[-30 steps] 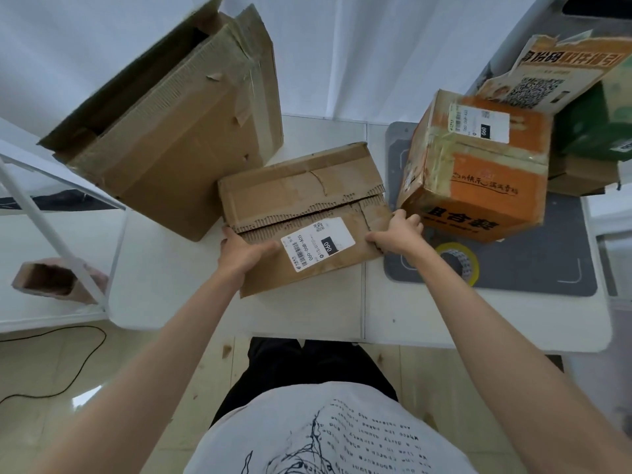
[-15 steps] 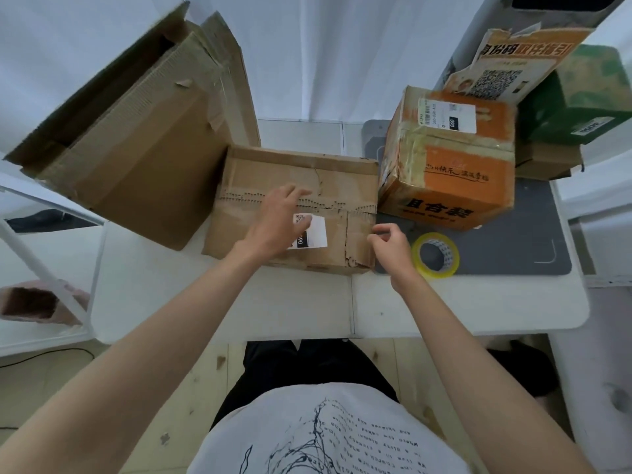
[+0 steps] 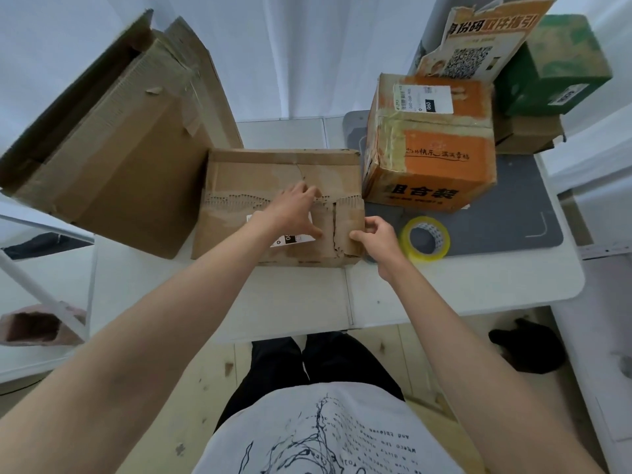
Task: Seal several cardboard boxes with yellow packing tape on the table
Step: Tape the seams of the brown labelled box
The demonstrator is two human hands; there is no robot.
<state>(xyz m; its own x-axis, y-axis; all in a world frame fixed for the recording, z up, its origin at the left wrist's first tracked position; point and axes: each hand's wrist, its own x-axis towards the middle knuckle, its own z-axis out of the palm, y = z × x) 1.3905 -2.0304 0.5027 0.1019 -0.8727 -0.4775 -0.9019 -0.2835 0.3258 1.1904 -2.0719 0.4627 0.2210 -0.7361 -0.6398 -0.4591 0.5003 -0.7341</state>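
A flat brown cardboard box point(image 3: 246, 176) with torn flaps lies in the middle of the white table point(image 3: 461, 285). My left hand point(image 3: 294, 210) rests spread on its top, over a white shipping label point(image 3: 284, 239). My right hand point(image 3: 378, 234) pinches the box's near right corner, thumb on the torn flap. A roll of yellow packing tape point(image 3: 425, 237) lies flat on the grey mat point(image 3: 513, 206), just right of my right hand and apart from it.
A big open brown carton point(image 3: 113, 155) leans at the left. An orange box point(image 3: 441, 155) stands right of the flat box. Behind it are a green box point(image 3: 554, 63), a small brown box point(image 3: 526, 135) and an orange printed card point(image 3: 478, 42). A black object point(image 3: 523, 350) lies on the floor.
The flat box was turned square and set down on the table. My left hand moved from its near left edge onto the top. My right hand stayed at the right corner.
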